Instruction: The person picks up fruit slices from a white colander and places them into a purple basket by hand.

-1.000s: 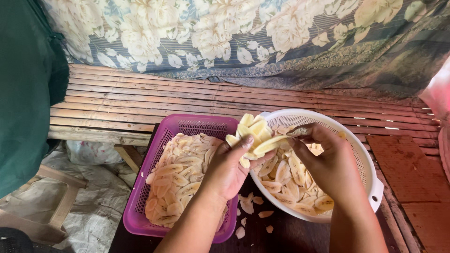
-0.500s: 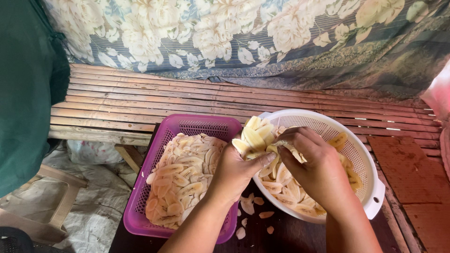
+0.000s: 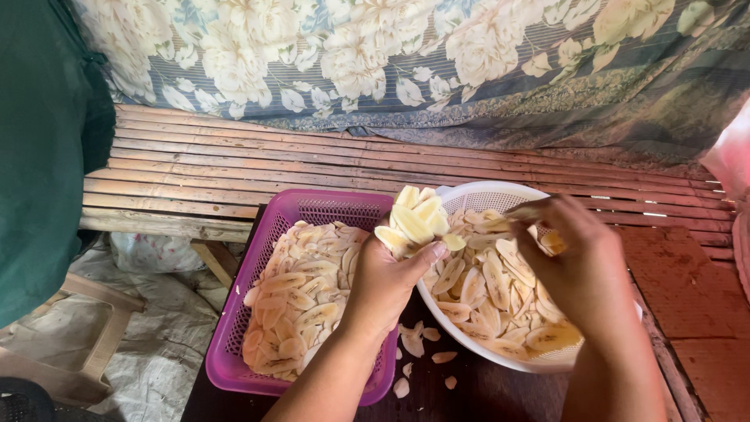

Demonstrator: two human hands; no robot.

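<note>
- The left hand (image 3: pixel 384 275) is closed around a fanned stack of pale yellow banana slices (image 3: pixel 414 221), thumb pressed across the near side, fingers wrapped behind; the stack stands up out of the fist, over the gap where the two baskets meet.
- The left forearm rises from the near edge, wrist bent slightly so the slices tip towards the far side.
- The right hand (image 3: pixel 580 270) hangs over the white round basket (image 3: pixel 476 195), back of the hand up, fingers curled down and pinching at a slice or two near the basket's far rim; just how many it grips I cannot tell.
- The right forearm comes in from the near right corner and covers that basket's right side.
- The white round basket holds a heap of long oval slices, too many to count.
- Touching it on the left is one purple rectangular basket (image 3: pixel 312 209), also filled with a layer of slices.
- Five or so loose slices (image 3: pixel 426 344) lie on the dark table (image 3: pixel 469 398) between the baskets, near the wrists.
- Beyond the baskets runs a slatted bamboo bench (image 3: pixel 234 168), and behind it hangs a floral cloth (image 3: pixel 351 55).
- At the far left is a dark green fabric (image 3: pixel 43 141); below it, a pale sack on the ground (image 3: pixel 148 336).
</note>
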